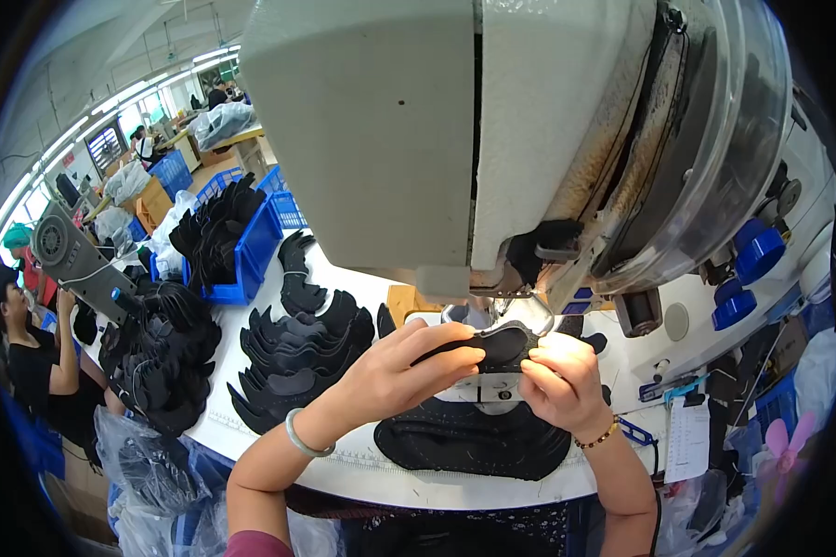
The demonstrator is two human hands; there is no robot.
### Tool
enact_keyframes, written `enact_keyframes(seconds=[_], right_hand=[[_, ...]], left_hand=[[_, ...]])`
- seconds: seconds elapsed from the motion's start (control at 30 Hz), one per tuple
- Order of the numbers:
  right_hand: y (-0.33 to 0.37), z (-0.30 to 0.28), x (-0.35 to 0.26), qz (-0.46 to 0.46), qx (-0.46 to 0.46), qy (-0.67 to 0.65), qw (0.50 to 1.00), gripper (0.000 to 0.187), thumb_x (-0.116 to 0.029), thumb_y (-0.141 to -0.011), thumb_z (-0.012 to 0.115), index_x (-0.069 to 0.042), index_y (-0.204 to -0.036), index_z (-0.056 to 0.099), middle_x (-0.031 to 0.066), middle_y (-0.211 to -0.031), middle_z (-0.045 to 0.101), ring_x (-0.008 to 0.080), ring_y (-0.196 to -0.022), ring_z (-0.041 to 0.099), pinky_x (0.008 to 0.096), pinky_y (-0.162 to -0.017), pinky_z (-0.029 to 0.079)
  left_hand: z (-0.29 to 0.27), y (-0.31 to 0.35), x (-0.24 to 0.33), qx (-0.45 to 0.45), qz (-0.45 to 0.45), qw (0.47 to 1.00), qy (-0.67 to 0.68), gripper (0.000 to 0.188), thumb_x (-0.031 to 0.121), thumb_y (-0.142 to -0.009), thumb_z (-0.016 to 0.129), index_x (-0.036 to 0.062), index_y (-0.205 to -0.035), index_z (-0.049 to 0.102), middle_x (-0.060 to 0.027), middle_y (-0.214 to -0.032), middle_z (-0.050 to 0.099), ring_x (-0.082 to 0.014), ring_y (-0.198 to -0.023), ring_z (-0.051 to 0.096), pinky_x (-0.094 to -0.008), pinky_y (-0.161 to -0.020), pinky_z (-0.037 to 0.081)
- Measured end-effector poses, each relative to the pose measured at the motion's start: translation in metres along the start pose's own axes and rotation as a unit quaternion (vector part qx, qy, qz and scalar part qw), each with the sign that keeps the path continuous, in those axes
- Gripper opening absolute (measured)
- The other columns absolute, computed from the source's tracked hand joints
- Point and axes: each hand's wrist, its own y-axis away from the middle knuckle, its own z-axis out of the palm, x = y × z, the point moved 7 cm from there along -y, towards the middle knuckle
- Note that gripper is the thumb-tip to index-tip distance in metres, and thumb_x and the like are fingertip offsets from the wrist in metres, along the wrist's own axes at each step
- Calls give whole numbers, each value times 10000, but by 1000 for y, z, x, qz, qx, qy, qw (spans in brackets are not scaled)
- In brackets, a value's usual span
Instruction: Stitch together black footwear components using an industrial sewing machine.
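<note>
Under the lit needle area of a large sewing machine point(372, 139), a curved black padded fabric piece point(503, 345) is held up between both hands. My left hand point(413, 357) pinches its left end, thumb and fingers closed on it. At the other end, my right hand point(564, 381) grips the piece with curled fingers. Just below, a flat stack of black pieces point(474, 441) lies on the white table point(344, 469) near its front edge. The needle itself is hidden behind the machine head.
Left of my hands lie fanned stacks of black curved pieces point(297, 357) and a larger heap point(158, 357). A blue crate point(255, 255) of black pieces stands behind. Thread spools point(760, 251) and a paper sheet point(687, 441) are at right. A co-worker point(42, 362) sits at far left.
</note>
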Motion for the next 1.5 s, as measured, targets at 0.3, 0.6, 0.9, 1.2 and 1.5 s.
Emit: enact_keyframes(seconds=[0.3, 0.6, 0.9, 1.2, 1.5], right_hand=[[-7, -1, -5, -9, -3, 33, 999, 327, 3, -684, 731, -88, -990, 659, 29, -983, 537, 220, -910, 563, 327, -787, 500], [-6, -5, -3, 9, -11, 24, 1000, 341, -7, -672, 746, -89, -992, 662, 27, -984, 541, 219, -905, 568, 329, -783, 502], [-10, -6, -1, 11, 1, 26, 1000, 307, -66, -712, 698, -74, -1019, 677, 11, -984, 559, 158, -883, 534, 263, -712, 469], [-10, -6, -1, 18, 5, 25, 1000, 313, -67, -703, 687, -80, -1016, 683, 18, -976, 548, 172, -903, 539, 289, -779, 490], [-7, -10, -5, 15, 4, 81, 997, 293, -123, -750, 638, -123, -1040, 682, 3, -993, 545, 164, -911, 536, 317, -846, 462]], left_hand=[[-1, -6, -1, -11, -38, 999, 4, 309, 76, -679, 776, 78, -971, 676, -62, -1049, 615, -199, -679, 557, -279, -596, 472], [1, -8, -1, 6, -60, 998, 26, 270, 71, -671, 780, 65, -924, 687, -68, -1013, 638, -216, -778, 611, -286, -647, 498], [1, -13, -5, 31, -93, 991, 96, 260, -1, -672, 740, 50, -920, 683, -125, -996, 624, -236, -877, 626, -303, -745, 519], [1, -15, -5, 13, -108, 990, 91, 229, -9, -670, 713, 49, -889, 680, -125, -987, 623, -238, -880, 621, -299, -743, 504], [7, -18, 12, 22, -107, 994, -29, 240, 22, -663, 775, 68, -840, 620, -94, -1039, 590, -233, -778, 562, -309, -637, 462]])
